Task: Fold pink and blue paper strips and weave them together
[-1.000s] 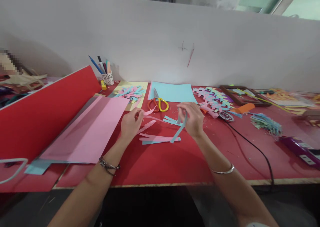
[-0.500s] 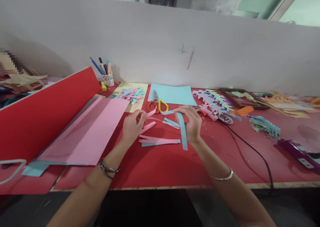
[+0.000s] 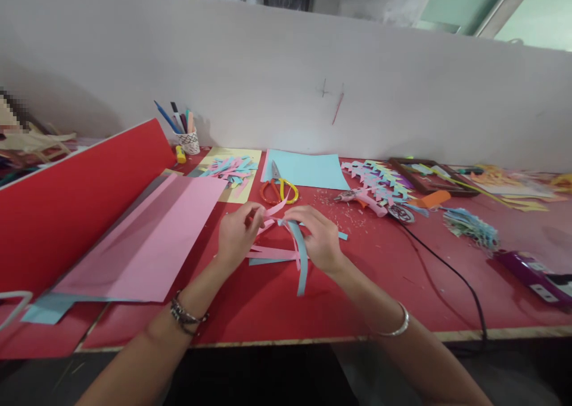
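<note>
My left hand [image 3: 241, 228] pinches a pink paper strip [image 3: 277, 208] between thumb and fingers. Close beside it, my right hand [image 3: 318, 238] is closed on a blue paper strip [image 3: 302, 260], one end of which hangs down toward the table. The two hands are nearly together, and whether the strips touch I cannot tell. Below them lie loose pink strips [image 3: 272, 253] and a blue strip [image 3: 268, 262], partly hidden by the held strip. Just behind the hands rest scissors [image 3: 290, 192] with red and yellow handles.
Left are pink sheets [image 3: 147, 239] and a tilted red board [image 3: 89, 197]. Behind lie a pile of paper pieces [image 3: 230, 169] and a light blue sheet [image 3: 308, 169]. A pink glue gun [image 3: 370, 202], its black cord [image 3: 442, 263], and a purple device [image 3: 534, 278] are at right.
My right hand has moved left and slightly down with the blue strip, closer to my left hand. The left hand still pinches the pink strip.
</note>
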`<state>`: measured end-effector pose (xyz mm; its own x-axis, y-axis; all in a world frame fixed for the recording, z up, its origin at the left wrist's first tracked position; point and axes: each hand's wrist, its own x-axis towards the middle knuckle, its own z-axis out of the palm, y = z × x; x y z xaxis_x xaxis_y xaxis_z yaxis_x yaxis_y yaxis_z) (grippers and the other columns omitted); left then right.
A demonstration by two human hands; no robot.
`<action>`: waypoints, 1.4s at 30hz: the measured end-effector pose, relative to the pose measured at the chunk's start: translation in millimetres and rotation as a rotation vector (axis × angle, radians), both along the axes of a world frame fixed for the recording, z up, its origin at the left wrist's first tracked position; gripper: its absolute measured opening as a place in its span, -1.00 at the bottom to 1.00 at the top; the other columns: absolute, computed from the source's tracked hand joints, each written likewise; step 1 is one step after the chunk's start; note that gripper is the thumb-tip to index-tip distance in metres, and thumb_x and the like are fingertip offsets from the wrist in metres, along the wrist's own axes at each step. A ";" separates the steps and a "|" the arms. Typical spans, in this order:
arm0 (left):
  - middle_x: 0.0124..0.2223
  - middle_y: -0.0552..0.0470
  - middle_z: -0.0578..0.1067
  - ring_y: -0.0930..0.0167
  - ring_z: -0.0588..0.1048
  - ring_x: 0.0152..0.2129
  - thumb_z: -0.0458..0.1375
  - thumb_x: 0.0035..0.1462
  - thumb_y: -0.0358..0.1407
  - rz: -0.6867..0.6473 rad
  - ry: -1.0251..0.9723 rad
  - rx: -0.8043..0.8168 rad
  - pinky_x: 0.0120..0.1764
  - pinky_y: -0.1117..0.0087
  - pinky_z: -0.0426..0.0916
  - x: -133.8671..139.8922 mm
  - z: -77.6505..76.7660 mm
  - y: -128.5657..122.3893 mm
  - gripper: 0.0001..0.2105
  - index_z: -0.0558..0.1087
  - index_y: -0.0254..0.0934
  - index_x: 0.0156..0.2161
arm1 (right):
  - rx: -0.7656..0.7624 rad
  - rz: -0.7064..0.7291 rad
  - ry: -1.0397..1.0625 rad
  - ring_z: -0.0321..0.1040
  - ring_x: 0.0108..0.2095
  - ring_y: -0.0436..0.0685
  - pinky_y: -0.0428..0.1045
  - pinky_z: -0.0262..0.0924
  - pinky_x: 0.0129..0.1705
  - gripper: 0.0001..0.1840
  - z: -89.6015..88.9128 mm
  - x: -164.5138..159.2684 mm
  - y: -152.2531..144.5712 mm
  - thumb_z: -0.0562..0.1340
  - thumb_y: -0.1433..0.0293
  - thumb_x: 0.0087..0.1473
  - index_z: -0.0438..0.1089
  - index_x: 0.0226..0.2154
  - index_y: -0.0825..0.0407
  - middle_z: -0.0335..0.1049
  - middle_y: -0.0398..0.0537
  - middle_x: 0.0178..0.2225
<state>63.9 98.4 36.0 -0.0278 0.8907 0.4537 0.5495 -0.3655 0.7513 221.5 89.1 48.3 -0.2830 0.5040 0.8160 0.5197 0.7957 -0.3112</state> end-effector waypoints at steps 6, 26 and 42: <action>-0.64 0.17 0.37 0.57 0.30 -0.72 -0.06 0.10 -0.21 -0.102 -0.009 0.021 -0.59 0.58 0.16 2.8 0.3 -2.1 -0.75 0.31 -0.26 -0.52 | 0.028 -0.011 -0.121 0.40 -0.37 -0.02 -0.15 0.27 -0.36 -0.79 -7.0 0.1 1.2 0.04 0.54 0.06 0.34 -0.35 0.04 0.47 -0.08 -0.38; -0.57 0.09 0.47 0.51 0.38 -0.63 -0.03 0.05 -0.21 -0.178 -0.034 0.041 -0.52 0.54 0.26 4.0 -0.5 0.7 -0.75 0.43 -0.27 -0.46 | -0.362 0.039 0.110 0.40 -0.38 -0.01 -0.10 0.32 -0.31 -0.90 -4.2 -6.7 -1.1 0.07 0.45 0.04 0.29 -0.39 0.02 0.41 -0.10 -0.42; -0.66 0.17 0.35 0.60 0.20 -0.81 -0.03 0.06 -0.22 -0.110 -0.151 -0.034 -0.69 0.57 0.10 3.9 1.1 -0.8 -0.77 0.40 -0.29 -0.46 | -0.466 0.221 0.080 0.29 -0.14 0.04 0.03 0.26 -0.08 -0.58 -7.7 -8.1 -0.1 0.07 0.58 -0.13 0.12 -0.14 0.00 0.24 0.01 -0.17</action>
